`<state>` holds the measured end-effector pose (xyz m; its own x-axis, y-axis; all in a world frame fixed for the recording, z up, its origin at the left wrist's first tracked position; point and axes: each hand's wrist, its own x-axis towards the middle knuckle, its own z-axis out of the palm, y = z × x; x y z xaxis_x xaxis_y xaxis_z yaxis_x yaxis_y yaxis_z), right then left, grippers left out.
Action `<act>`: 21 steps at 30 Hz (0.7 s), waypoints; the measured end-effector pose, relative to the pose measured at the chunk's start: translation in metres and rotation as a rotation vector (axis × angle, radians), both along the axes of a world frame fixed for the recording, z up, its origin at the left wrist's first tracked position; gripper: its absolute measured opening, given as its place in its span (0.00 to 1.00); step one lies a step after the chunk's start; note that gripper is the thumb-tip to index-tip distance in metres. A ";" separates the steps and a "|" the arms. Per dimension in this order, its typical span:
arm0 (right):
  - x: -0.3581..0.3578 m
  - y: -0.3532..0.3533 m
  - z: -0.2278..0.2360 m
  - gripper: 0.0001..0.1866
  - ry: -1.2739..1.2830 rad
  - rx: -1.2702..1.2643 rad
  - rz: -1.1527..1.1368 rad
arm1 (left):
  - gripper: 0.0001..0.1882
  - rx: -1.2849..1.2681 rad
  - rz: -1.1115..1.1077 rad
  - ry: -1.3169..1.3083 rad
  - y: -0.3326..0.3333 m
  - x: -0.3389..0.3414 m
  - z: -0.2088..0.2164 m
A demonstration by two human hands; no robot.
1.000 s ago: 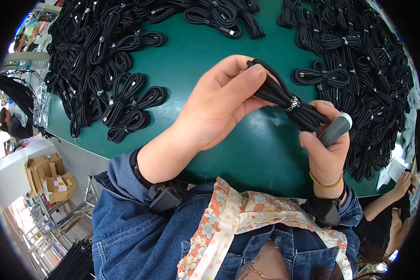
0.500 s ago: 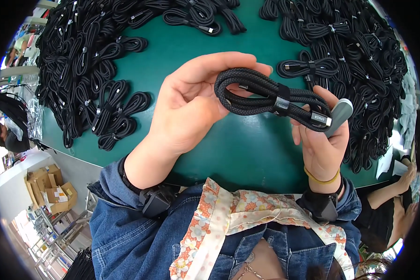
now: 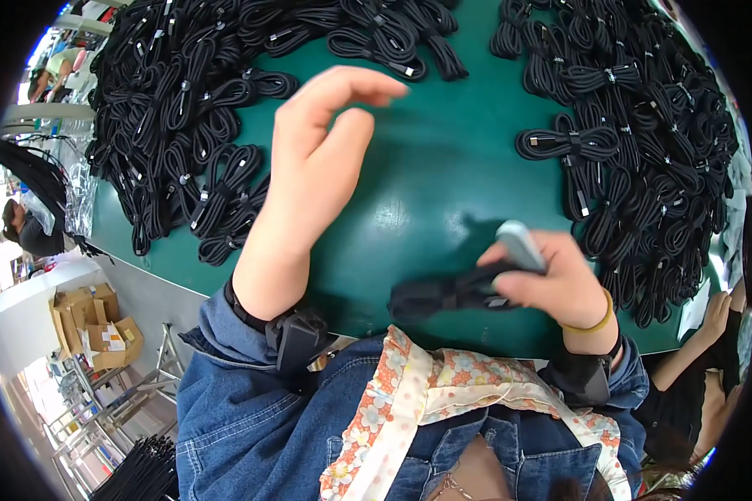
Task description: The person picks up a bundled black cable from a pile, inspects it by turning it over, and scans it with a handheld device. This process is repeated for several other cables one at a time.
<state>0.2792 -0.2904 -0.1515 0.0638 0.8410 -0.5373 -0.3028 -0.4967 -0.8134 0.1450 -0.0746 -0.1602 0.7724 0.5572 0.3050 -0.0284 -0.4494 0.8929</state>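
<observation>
My right hand (image 3: 564, 288) is closed around one end of a coiled black braided cable (image 3: 422, 296), bound at its middle with a strap. The cable hangs low over the table's near edge, blurred by motion. A grey tool with a rounded end (image 3: 522, 248) sticks up from the same hand; its working end is hidden. My left hand (image 3: 313, 163) is raised over the green table (image 3: 418, 200), left of the middle. Its thumb and fingers are curved and apart, with nothing between them.
Heaps of bundled black cables lie at the left (image 3: 163, 125) and right (image 3: 643, 134) of the table. More bundles (image 3: 384, 42) lie at the far edge. Cardboard boxes (image 3: 100, 330) stand beyond the left edge. Another person's arm (image 3: 689, 346) shows at the right.
My left hand has let go of the coiled cable and stands empty. My right hand has carried the cable down and toward me, still with the grey tool. The view has shifted slightly.
</observation>
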 end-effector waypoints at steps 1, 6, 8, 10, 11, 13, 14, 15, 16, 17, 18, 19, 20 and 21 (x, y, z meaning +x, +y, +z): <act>-0.001 0.002 -0.001 0.11 -0.061 0.003 0.127 | 0.17 0.170 0.069 0.047 0.005 0.001 -0.002; 0.009 -0.004 0.001 0.12 -0.158 0.127 -0.188 | 0.17 0.615 0.182 0.231 0.011 0.008 -0.020; 0.014 -0.005 -0.002 0.23 0.186 0.597 -0.559 | 0.20 0.525 0.167 0.252 0.015 0.014 -0.030; 0.020 -0.007 -0.003 0.34 0.287 0.793 -0.760 | 0.23 0.571 0.227 0.234 0.021 0.020 -0.038; 0.021 -0.008 -0.005 0.35 0.252 0.830 -0.689 | 0.25 0.585 0.259 0.220 0.023 0.023 -0.042; 0.020 -0.010 -0.009 0.37 0.169 0.829 -0.622 | 0.27 0.598 0.289 0.340 0.023 0.025 -0.046; 0.019 -0.009 -0.013 0.35 0.176 0.858 -0.521 | 0.29 0.587 0.299 0.441 0.023 0.026 -0.046; 0.018 -0.009 -0.016 0.34 0.154 0.855 -0.453 | 0.31 0.567 0.287 0.480 0.022 0.027 -0.045; 0.017 -0.009 -0.018 0.33 0.135 0.853 -0.378 | 0.30 0.631 0.300 0.440 0.021 0.027 -0.043; 0.015 -0.010 -0.021 0.31 0.165 0.842 -0.385 | 0.29 0.654 0.304 0.471 0.019 0.026 -0.039; 0.016 -0.010 -0.022 0.30 0.186 0.840 -0.391 | 0.29 0.689 0.316 0.490 0.017 0.024 -0.035; 0.016 -0.010 -0.023 0.29 0.204 0.835 -0.388 | 0.29 0.672 0.287 0.553 0.014 0.022 -0.030; 0.016 -0.010 -0.023 0.29 0.236 0.827 -0.398 | 0.28 0.667 0.265 0.604 0.010 0.019 -0.026; 0.016 -0.010 -0.023 0.27 0.266 0.819 -0.421 | 0.28 0.683 0.250 0.604 0.007 0.017 -0.023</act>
